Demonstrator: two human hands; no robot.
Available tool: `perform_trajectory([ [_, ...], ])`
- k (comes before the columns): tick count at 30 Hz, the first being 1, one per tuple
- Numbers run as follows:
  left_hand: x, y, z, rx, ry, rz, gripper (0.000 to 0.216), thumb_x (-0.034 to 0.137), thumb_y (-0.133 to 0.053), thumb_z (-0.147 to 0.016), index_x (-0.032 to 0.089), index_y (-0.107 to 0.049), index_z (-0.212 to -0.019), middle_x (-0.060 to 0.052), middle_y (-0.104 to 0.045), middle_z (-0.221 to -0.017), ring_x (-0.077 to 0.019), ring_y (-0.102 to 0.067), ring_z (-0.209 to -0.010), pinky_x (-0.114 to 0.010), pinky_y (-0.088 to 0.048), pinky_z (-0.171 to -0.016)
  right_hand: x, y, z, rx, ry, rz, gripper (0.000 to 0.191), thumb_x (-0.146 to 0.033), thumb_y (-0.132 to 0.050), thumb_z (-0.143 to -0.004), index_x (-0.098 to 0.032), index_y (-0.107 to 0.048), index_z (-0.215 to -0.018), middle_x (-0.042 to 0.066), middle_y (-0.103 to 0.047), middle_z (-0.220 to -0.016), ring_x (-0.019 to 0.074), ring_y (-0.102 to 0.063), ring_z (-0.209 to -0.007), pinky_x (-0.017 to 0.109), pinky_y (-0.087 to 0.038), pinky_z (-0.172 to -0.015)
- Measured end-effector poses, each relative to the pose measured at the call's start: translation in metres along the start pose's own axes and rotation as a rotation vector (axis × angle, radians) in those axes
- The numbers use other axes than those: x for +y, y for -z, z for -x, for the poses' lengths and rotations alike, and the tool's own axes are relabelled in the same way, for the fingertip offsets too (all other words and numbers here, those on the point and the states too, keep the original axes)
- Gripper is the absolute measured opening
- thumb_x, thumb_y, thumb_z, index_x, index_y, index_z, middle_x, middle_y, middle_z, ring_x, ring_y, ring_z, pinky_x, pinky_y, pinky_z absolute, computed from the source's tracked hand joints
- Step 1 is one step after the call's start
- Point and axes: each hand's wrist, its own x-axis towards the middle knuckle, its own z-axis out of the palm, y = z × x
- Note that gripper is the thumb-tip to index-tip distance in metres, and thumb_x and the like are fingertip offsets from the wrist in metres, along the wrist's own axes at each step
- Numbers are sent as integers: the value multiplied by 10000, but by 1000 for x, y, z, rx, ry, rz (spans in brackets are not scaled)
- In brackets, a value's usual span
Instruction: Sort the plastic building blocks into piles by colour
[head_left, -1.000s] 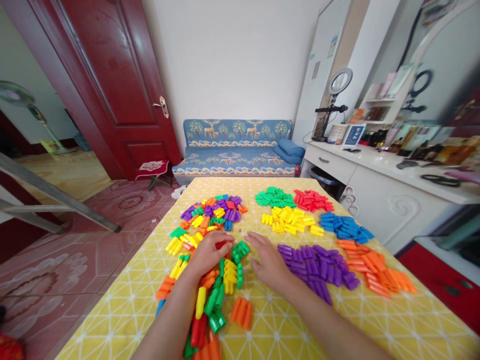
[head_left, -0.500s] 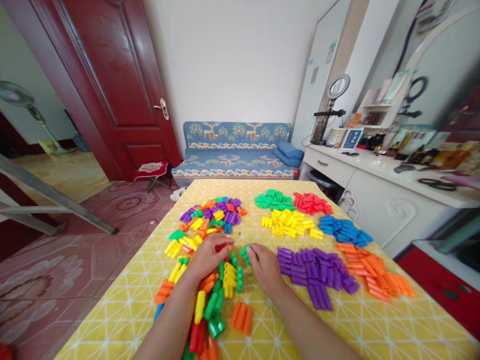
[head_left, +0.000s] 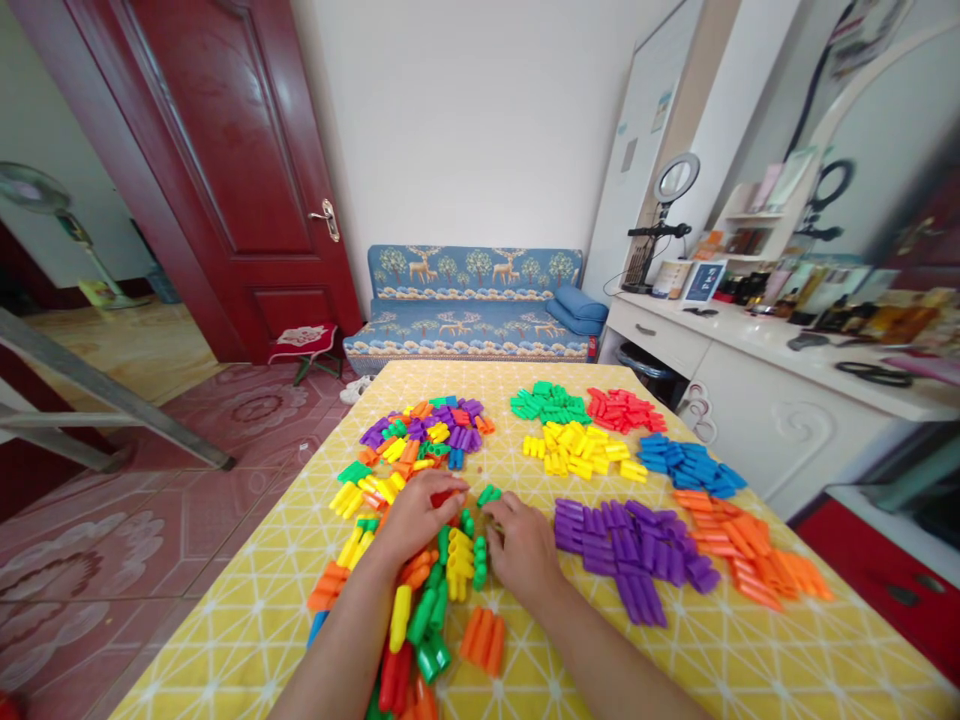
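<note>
Green plastic peg block (head_left: 489, 494) left of purple block pile (head_left: 630, 545), now at fingertips of right hand (head_left: 521, 545), drawn in from pile: curl narrow, hold unclear. Left hand (head_left: 416, 515) farther left, cupping red block (head_left: 444, 492), grip hidden.

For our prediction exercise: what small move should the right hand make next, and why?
Probably lift the green block at the right hand over to the green pile, since that pile holds only green while this block lies among mixed colours.
</note>
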Motion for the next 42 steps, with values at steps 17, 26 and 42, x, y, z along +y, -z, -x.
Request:
perform_trajectory([
  [17, 3, 0, 0, 2, 10, -3, 258, 330, -574, -849, 247, -748, -1019, -74, -690, -1078, -220, -606, -1066, -369, -461, -967, 20, -22, -82, 73, -242, 291, 312, -161, -350, -942, -174, -595, -1135, 132, -575, -1145, 245, -523, -1031, 311, -376, -829],
  [26, 1, 0, 0, 5, 2, 18, 244, 335, -578, -844, 272, -754, -1000, -64, -691, -1088, -223, -597, -1091, -376, -453, -983, 22, -29, -93, 3, -198, 378, 317, -105, -367, -901, -115, -618, -1093, 158, -589, -1098, 272, -498, -1047, 358, -393, -828],
  [42, 4, 1, 2, -10, 17, 25, 259, 332, -568, -849, 242, -753, -1007, -87, -688, -1085, -234, -587, -1105, -385, -448, -987, 23, -35, -142, -111, -270, 392, 349, -62, -376, -896, -48, -657, -1103, 231, -561, -1135, 281, -483, -1080, 353, -432, -830],
])
